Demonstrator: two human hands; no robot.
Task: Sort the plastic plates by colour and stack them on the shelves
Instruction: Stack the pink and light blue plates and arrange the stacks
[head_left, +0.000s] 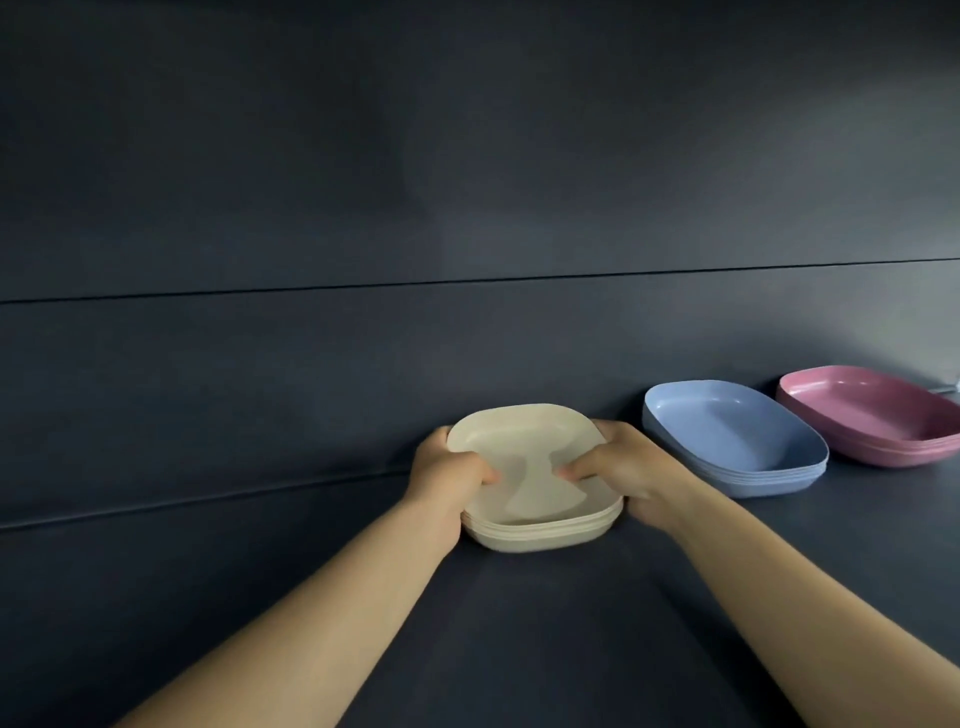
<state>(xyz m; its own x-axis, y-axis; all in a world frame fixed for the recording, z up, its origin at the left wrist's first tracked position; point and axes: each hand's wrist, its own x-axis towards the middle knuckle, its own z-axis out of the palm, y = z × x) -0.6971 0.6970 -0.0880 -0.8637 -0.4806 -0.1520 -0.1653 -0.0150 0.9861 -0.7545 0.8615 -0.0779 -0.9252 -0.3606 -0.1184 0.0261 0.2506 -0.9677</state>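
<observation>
I see my left hand (447, 470) and my right hand (626, 467) grasping a stack of cream plates (535, 519) from opposite sides, thumbs curled over the rims into the top plate. The stack sits between the two hands on the dark shelf (519, 623), seemingly resting on it, though I cannot be sure it touches. Just beyond my right hand lies a stack of blue plates (737, 441), and farther out on that side a stack of pink plates (872, 415), close against the dark back wall (311, 260).
</observation>
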